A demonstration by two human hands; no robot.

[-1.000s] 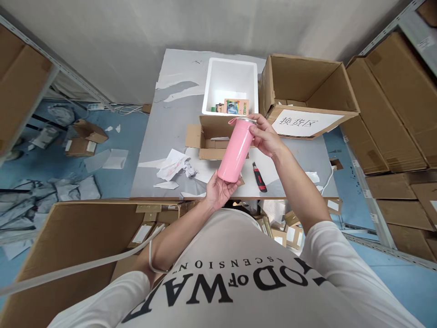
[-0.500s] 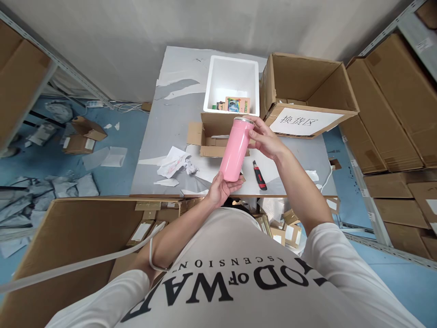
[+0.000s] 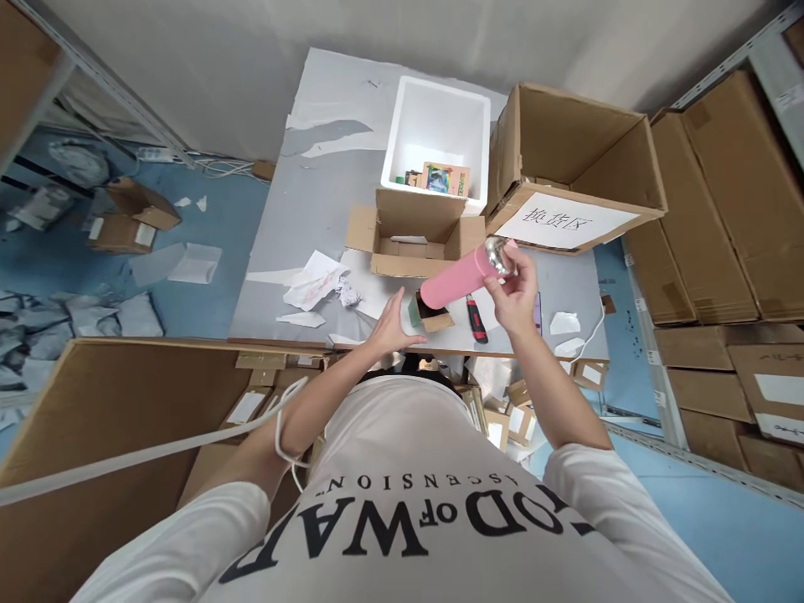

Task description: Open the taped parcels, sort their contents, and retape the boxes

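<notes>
Above the surface (image 3: 286, 222), your right grip (image 3: 517, 297) clasps the pink bottle (image 3: 456, 281), base now at the small box (image 3: 439, 322). Your left grip (image 3: 389, 330), off the bottle since, spreads open alongside.

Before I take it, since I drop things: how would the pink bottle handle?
The pink bottle seems stiff: its wall shows no dent in the right hand. Its smooth side may slip; its round body would likely roll if laid down.

Bright, even indoor light, src unclear; shadows soft. Bottle cap (image 3: 499, 255) glints, sm. box (image 3: 439, 322) dark inside. Mostly sharp. Wide-angle distortion tilts shelf posts (image 3: 661, 377) nr edges.
</notes>
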